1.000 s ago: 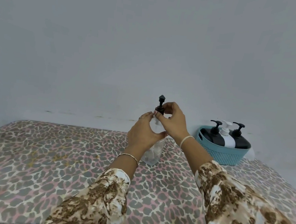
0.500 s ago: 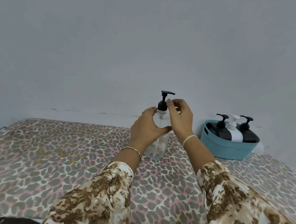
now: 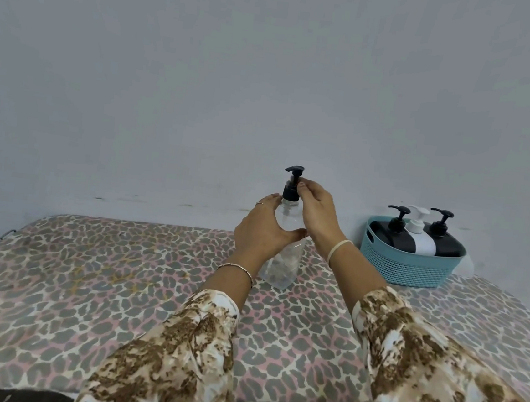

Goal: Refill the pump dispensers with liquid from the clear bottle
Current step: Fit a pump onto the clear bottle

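One clear bottle (image 3: 283,261), left of the basket (image 3: 407,265) of pump dispensers (image 3: 416,239), is gripped by the left hand (image 3: 260,230), its pump collar (image 3: 290,193) pinched by the right hand (image 3: 318,213); unscrewing is judged the step in hand, lifting the pump out next

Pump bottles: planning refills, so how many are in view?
4. One clear bottle held by left hand and right hand; black bottle, white bottle, second black bottle in the basket. Others may hide there.

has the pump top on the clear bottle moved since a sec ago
Yes. The pump top has turned: its spout, earlier toward the basket, now points away from it.
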A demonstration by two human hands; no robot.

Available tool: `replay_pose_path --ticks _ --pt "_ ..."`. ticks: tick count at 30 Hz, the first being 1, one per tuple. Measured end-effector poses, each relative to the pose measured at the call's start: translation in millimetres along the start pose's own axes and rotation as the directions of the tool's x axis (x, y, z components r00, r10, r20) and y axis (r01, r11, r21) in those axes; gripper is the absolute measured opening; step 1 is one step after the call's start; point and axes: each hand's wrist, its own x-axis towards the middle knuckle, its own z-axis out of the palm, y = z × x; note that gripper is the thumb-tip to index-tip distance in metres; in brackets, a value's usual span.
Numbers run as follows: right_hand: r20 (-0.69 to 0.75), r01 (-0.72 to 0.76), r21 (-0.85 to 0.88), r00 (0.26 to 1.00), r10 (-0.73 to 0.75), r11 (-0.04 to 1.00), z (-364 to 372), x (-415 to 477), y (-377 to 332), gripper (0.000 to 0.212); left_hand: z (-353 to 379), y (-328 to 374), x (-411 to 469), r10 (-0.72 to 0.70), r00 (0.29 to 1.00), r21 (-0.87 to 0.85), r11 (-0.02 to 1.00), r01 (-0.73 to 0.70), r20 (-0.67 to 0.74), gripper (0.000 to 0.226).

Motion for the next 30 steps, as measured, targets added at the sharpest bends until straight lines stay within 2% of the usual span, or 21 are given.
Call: replay_pose_path --ticks 1,5,6,9,10,13,15,17,19,21,23,26,28,30 --pt "-0.015 0.008 -0.010 1.000 -0.008 1.000 1.8 -0.2 2.5 0.020 0.7 -1.2 0.4 -0.006 1.000 -0.001 1.000 0.006 -0.004 0.080" --pt "-0.241 0.083 0.002 0.967 -0.080 0.997 -0.6 0.5 8.6 0.017 2.1 -5.5 -1.6 0.001 1.000 -0.004 1.000 -0.001 -0.031 0.086" --pt "-0.226 0.100 0.007 0.969 -0.096 0.995 -1.3 0.5 9.1 0.016 2.3 -6.1 -1.9 0.005 0.999 -0.007 1.000 -0.006 -0.036 0.085" --pt "-0.033 0.133 -0.032 0.990 -0.134 0.991 2.2 -0.6 13.9 0.020 3.0 -7.5 -0.3 0.012 0.999 -0.007 1.000 -0.012 -0.046 0.080" --pt "-0.007 0.156 -0.048 0.988 -0.156 0.987 3.5 -0.1 15.9 0.020 2.9 -8.1 0.8 0.012 0.999 -0.006 1.000 -0.012 -0.052 0.079" --pt "-0.104 0.193 -0.153 0.972 -0.210 0.969 5.3 4.0 15.9 0.021 4.4 -8.3 3.2 0.020 0.998 -0.002 1.000 -0.021 -0.062 0.079" --pt "-0.185 0.165 -0.220 0.961 -0.208 0.961 7.1 6.8 13.0 0.031 5.8 -6.2 3.7 0.027 0.997 0.018 1.000 -0.026 -0.067 0.077" --pt "-0.198 0.145 -0.236 0.961 -0.194 0.961 10.1 8.7 12.3 0.038 7.5 -5.7 6.2 0.024 0.997 0.024 0.999 -0.023 -0.072 0.072" --pt "-0.103 0.141 -0.178 0.982 -0.161 0.974 11.7 7.9 15.1 0.035 8.1 -7.7 9.4 0.023 0.998 0.027 0.999 -0.022 -0.066 0.069" --pt "0.053 0.154 -0.083 0.987 -0.150 0.985 9.3 2.9 20.7 0.030 7.8 -10.7 11.6 0.031 0.998 0.041 0.999 -0.029 -0.048 0.069" --pt "0.124 0.155 -0.015 0.981 -0.152 0.988 3.2 -3.4 23.5 0.032 5.3 -12.0 11.8 0.034 0.999 0.053 0.998 -0.033 -0.025 0.075" --pt "0.036 0.175 -0.143 0.985 -0.171 0.974 -2.8 -8.3 14.8 0.031 -5.1 -7.3 9.6 -0.004 1.000 0.043 0.999 0.003 0.026 0.077" --pt "-0.078 0.121 -0.244 0.987 -0.144 0.962 -1.2 -5.9 3.3 0.027 -14.3 0.0 9.7 -0.059 0.996 0.030 0.998 0.057 0.067 0.073" --pt "-0.117 0.045 -0.286 0.990 -0.081 0.957 1.0 -0.6 -8.5 0.033 -22.3 8.0 12.2 -0.129 0.984 0.051 0.991 0.124 0.125 0.070"
